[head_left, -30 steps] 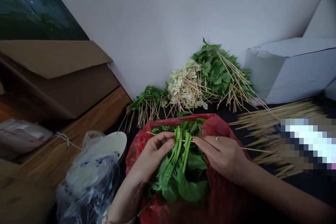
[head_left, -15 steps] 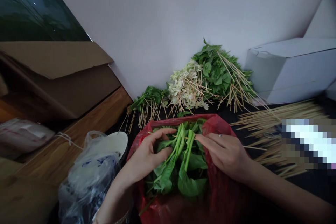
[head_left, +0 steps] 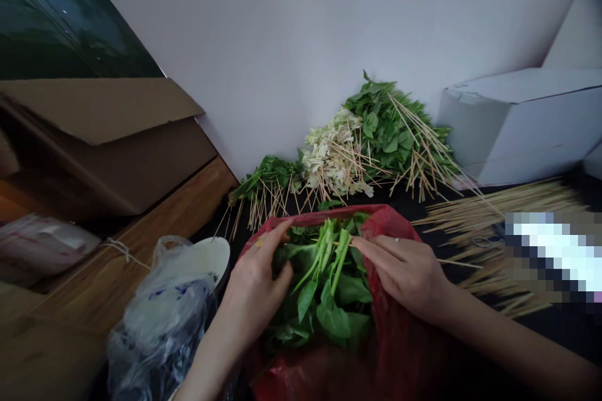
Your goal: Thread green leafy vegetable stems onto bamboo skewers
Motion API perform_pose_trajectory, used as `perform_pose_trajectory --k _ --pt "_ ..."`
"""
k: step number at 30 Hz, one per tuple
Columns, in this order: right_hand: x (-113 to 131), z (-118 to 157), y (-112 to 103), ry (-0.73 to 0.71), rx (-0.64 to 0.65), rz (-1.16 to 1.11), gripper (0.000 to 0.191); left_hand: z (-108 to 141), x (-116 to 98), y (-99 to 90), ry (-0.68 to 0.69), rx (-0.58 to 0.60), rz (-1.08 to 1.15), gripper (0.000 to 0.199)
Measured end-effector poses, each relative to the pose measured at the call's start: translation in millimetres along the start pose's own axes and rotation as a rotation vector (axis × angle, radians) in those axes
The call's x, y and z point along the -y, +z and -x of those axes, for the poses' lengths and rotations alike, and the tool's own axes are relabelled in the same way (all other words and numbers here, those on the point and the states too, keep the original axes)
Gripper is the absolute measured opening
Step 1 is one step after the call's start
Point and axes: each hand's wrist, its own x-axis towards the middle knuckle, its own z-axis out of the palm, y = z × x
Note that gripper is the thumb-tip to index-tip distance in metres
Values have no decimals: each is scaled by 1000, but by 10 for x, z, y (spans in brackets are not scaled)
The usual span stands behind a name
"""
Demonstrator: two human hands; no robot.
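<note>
Leafy greens on a skewer above an open red bag.

Nearest, the red bag [head_left: 399, 351] holds loose green leaves [head_left: 338, 322]. Over its mouth, two folded stem bundles [head_left: 333, 247] sit side by side on a thin skewer [head_left: 463, 263]. The right hand [head_left: 407, 269] grips this skewer, thumb and fingers closed; its bare end projects to the right. The left hand [head_left: 256, 279] lies at the bag's left rim, thumb and fingers apart; whether its fingertips touch the leaves cannot be told. Left of the bag is a clear plastic bag [head_left: 162, 319], with a white plate [head_left: 214, 254] just beyond. Bare skewers [head_left: 498, 213] fan out toward the right edge of the black surface [head_left: 559, 329]. Along its far edge, from left to right, lie small green bunches [head_left: 277, 169], pale shredded leaves [head_left: 333, 150] and a taller green heap [head_left: 395, 125], all with skewers. A white box [head_left: 531, 131] stands at the far right corner, beside the wall [head_left: 305, 44].
</note>
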Motion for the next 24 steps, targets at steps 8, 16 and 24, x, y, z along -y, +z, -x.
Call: perform_pose_trajectory --k 8,16,24 --pt "4 13 -5 -56 23 89 31 -51 -138 -174 -165 -108 196 42" --pt "23 -14 -19 -4 5 81 28 63 -257 -351 -20 479 597 34" --pt "63 -9 2 -24 -11 16 26 -87 16 -43 -314 14 850 32"
